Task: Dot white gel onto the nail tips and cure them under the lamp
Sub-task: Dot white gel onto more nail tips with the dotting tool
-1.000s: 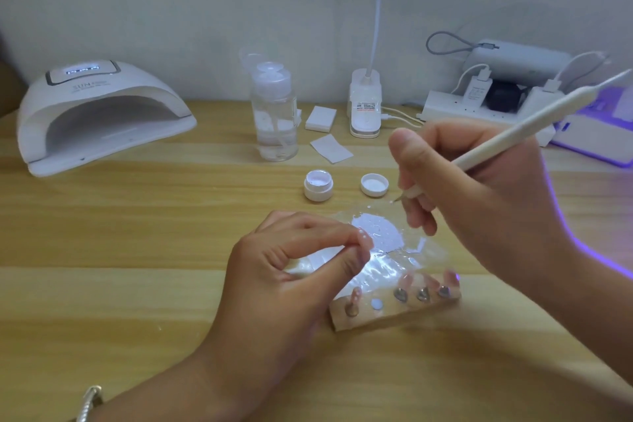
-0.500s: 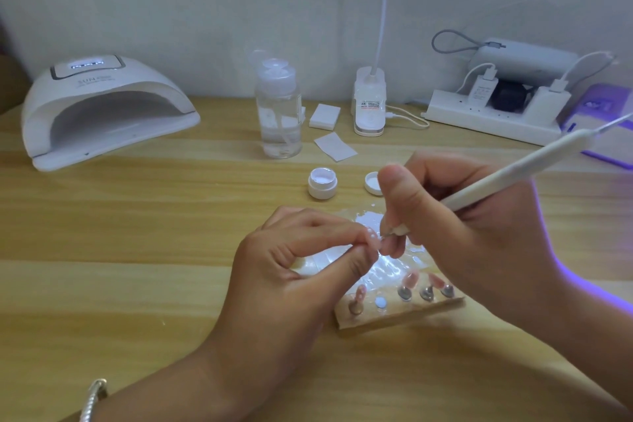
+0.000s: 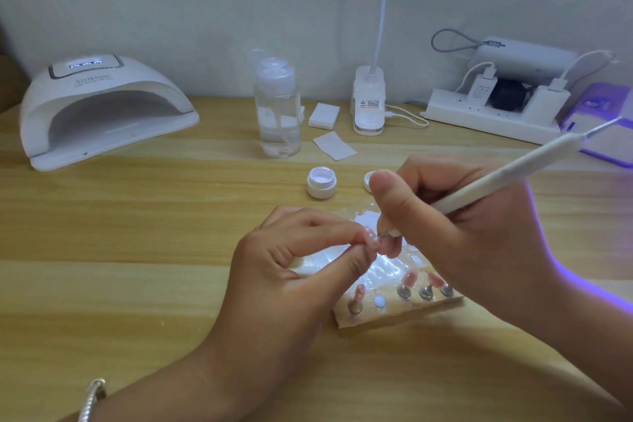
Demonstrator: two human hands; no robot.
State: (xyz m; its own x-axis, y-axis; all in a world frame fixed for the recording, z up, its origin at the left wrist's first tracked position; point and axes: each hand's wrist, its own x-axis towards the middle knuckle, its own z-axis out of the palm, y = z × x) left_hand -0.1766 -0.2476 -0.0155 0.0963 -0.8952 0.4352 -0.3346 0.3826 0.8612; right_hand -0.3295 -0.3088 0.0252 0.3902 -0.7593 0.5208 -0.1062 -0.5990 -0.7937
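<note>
Dotting step in hand. Our left hand [image 3: 291, 271] pinches a nail tip [image 3: 371, 239] at the middle of the table [image 3: 137, 233], just behind the wooden holder [image 3: 394, 317]. Our right hand [image 3: 445, 226] grips the dotting pen [image 3: 496, 181], point at the nail. Next, probably: small steady dots, then the lamp [image 3: 99, 113] at the back-left corner.

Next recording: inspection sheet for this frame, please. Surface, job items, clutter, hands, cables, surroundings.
Surface: wooden table, with a shiny sheet under the hands.
Job's things: nail tip carrying white dots; dotting tool with its point at it; open gel pot, lid beside it; holder block with more tips on stands; nail lamp far left, display lit.
Clutter: pump bottle, wipe stack, loose wipe.
Hands: left hand pinches the nail tip; right hand grips the dotting tool.
Cables: white cable at desk lamp base; chargers in power strip; grey loop.
Surroundings: plain wall; purple-lit device at right.
</note>
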